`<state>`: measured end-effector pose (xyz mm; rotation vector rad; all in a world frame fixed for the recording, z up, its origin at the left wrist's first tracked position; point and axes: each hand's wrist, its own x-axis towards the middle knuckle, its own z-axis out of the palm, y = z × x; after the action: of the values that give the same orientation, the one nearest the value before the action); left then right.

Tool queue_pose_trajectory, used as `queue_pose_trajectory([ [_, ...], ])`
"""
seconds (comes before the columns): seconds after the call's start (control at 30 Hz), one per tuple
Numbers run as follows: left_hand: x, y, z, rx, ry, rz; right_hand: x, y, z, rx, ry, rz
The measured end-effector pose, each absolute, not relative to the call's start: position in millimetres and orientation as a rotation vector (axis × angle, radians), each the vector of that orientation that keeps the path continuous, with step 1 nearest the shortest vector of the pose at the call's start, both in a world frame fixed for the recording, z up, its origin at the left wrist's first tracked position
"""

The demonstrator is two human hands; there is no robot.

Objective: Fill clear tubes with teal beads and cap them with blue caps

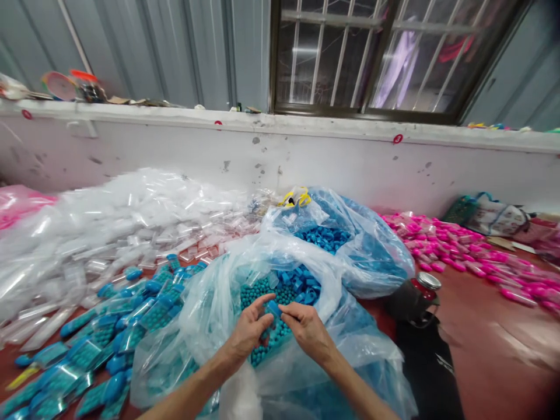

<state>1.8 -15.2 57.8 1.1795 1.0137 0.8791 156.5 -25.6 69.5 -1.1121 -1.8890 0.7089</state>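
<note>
A small blue cap (274, 308) is held between both hands over an open plastic bag (196, 303). My left hand (251, 326) has its thumb and fingers around the cap's left side; what else it holds is partly hidden. The fingertips of my right hand (306, 328) pinch the cap's right side. Below the hands lie teal beads (262, 353), with loose blue caps (304, 283) beside them in the same bag.
Filled blue-capped containers (105, 329) are piled at left, clear empty ones (144, 245) behind. Another bag of blue caps (380, 262) stands behind the hands. Pink containers (455, 245), a dark jar (415, 300) and black cloth (431, 367) lie at right.
</note>
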Motion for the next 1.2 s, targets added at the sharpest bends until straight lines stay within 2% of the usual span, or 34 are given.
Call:
queue_pose_trajectory([
  [0.23, 21.3, -21.2, 59.3, 1.221, 1.167, 1.015, 168.7, -27.3, 67.8, -1.007, -2.074, 0.543],
  [0.3, 22.4, -23.7, 67.7, 1.194, 1.157, 1.017, 174.1, -24.6, 73.0, -0.985, -2.037, 0.668],
  [0.47, 11.6, -29.8, 87.9, 1.244, 1.04, 0.873, 177.6, -14.6, 83.0, -0.998, -1.538, 1.326],
  [0.57, 1.0, -31.7, 88.4, 1.286, 1.048, 0.859, 164.5, -13.3, 80.0, -1.031, -1.236, 1.437],
  [0.67, -8.0, -30.9, 83.4, 1.316, 1.068, 0.858, 146.8, -18.8, 78.0, -1.067, -1.261, 1.335],
  [0.77, -14.8, -28.4, 77.4, 1.346, 1.071, 0.881, 131.4, -32.1, 82.0, -1.151, -1.583, 1.154],
  [0.97, -31.3, -20.3, 67.8, 1.256, 1.043, 0.964, 95.1, -55.1, 87.1, -1.333, -2.113, 0.578],
  [1.07, -39.7, -13.2, 61.7, 1.225, 1.033, 0.939, 77.1, -51.9, 81.0, -1.501, -2.169, 0.268],
  [1.2, -44.7, -12.3, 55.4, 1.175, 0.994, 0.905, 64.5, -47.4, 70.0, -1.544, -2.2, 0.104],
])
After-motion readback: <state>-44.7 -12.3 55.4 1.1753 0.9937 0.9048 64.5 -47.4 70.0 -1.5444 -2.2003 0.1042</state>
